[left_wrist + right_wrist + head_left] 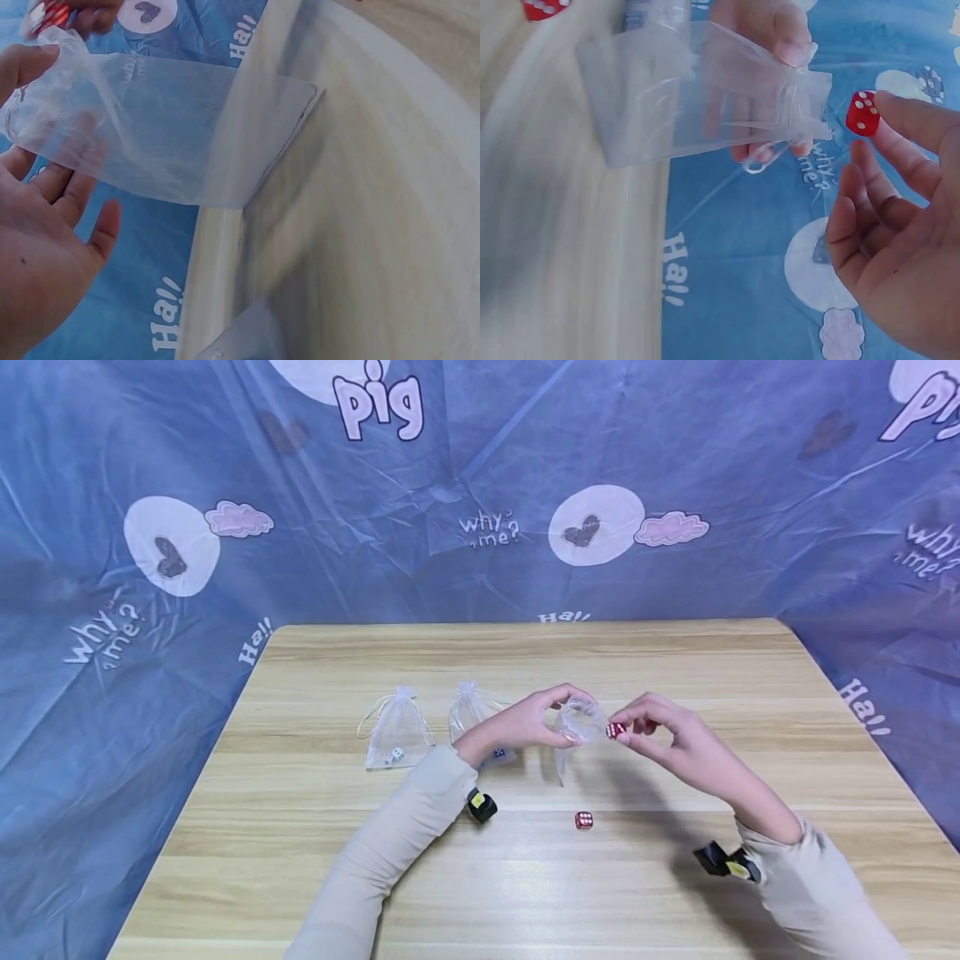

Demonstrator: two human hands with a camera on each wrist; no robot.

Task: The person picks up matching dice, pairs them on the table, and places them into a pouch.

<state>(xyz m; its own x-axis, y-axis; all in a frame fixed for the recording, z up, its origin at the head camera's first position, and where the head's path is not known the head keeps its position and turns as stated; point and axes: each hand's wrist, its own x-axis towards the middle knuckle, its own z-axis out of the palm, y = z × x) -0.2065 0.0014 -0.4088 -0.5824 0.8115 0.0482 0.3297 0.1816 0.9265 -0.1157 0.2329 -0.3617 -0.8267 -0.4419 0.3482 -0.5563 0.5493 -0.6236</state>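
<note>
My left hand [542, 718] holds a sheer white drawstring pouch [165, 127] near its mouth, thumb on one side and fingers on the other. The pouch hangs with its bottom edge close over the table, and nothing shows inside it. Between thumb and fingertip, my right hand [675, 739] pinches a red die [862, 114] with white dots. That die is right at the pouch's mouth, a small gap apart in the right wrist view. A second red die [583, 820] lies on the wooden table below the hands.
To the left lie two more sheer pouches, one pouch [397, 727] with white dice [393, 756] inside. The other pouch [467, 710], partly behind the left forearm, contains a dark blue die [499, 752]. A blue printed cloth [420, 568] hangs behind the wooden table [300, 860].
</note>
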